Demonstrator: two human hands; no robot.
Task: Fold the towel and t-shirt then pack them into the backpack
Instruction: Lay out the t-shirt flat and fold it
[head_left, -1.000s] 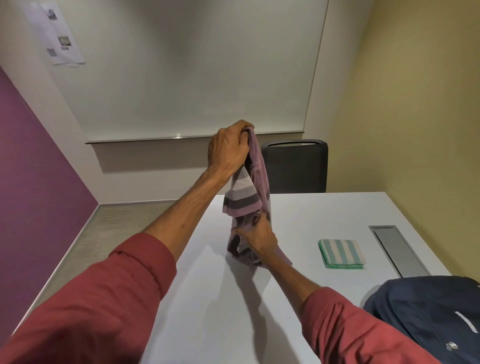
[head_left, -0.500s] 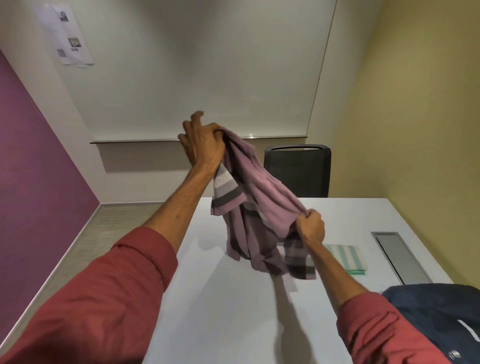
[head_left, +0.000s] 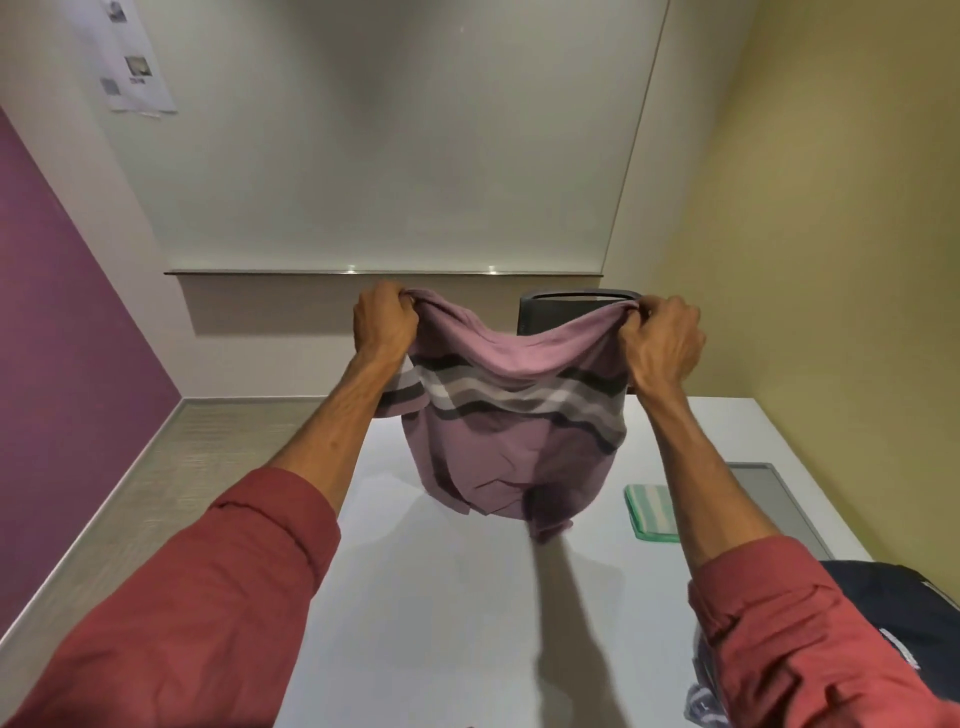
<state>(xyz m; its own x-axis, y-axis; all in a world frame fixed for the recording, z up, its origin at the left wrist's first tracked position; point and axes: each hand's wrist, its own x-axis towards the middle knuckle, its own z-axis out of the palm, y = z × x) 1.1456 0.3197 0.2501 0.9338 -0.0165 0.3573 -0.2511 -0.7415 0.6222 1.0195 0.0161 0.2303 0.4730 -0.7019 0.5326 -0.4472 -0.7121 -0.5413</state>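
Sitting at the lower right of the frame, our dark backpack (head_left: 904, 587) waits on the white table (head_left: 441, 597), close by for packing. Farther back, right of the middle, the striped towel (head_left: 652, 512) lies folded flat. In the middle the purple t-shirt (head_left: 509, 441) hangs above the table. Our left hand (head_left: 384, 322) and right hand (head_left: 662, 340) each grip a top edge tightly, so it drops open, ready to fold, we think.
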